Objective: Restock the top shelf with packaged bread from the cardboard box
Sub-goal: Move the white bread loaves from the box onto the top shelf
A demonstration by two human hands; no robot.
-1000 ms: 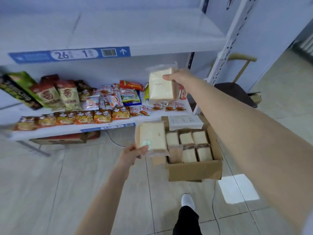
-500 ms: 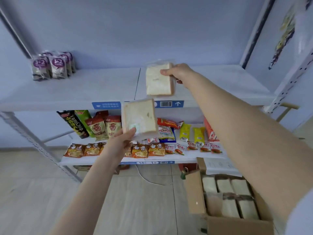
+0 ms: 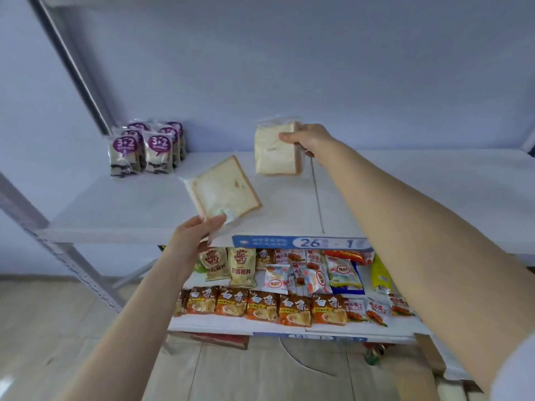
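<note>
Restocking in progress: a person stands at a white metal rack, both bare arms stretched towards the top shelf [image 3: 405, 192], a bag of sliced bread in each hand. The right hand [image 3: 311, 138] reaches deep over the board, its fingers [image 3: 289, 137] curled round the upper right edge of the upright bread pack [image 3: 273, 154] — thumb on the front face, the others hidden behind. The pack's lower edge hangs close to the shelf surface, near the back wall; whether it touches cannot be told. The left hand [image 3: 197, 231] is lower and nearer the front lip, pinching the bottom corner of the tilted bread pack [image 3: 225, 189], which leans to the left above the board, clear of it. The two packs are near each other but apart. At the shelf's back left stands a cluster of purple-labelled packets [image 3: 144, 149], well apart from both hands. A blue shelf label [image 3: 301, 243] marked "26" sits on the front edge. Below, the lower shelf [image 3: 220, 325] carries rows of snack packets [image 3: 292, 309] — orange ones along the front. Pale tiled floor [image 3: 58, 328] lies beneath.
</note>
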